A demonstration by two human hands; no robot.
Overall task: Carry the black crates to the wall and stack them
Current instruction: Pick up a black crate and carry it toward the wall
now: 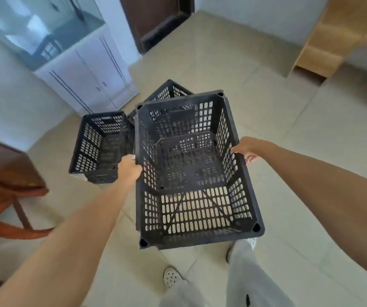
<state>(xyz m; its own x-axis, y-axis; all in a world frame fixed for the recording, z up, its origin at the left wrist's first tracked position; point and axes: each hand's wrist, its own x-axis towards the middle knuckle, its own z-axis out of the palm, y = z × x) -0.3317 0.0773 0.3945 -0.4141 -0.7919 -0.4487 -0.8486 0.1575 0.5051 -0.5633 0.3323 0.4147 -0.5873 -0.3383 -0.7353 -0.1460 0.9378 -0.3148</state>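
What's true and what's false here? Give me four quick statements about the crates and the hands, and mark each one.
1. The left hand and the right hand grip the carried crate at opposite rims. True.
2. The carried crate holds boxes. False: it is empty.
3. A left floor crate and a far floor crate lie ahead. True.
4. Those two floor crates are stacked. False: neither sits on the other.
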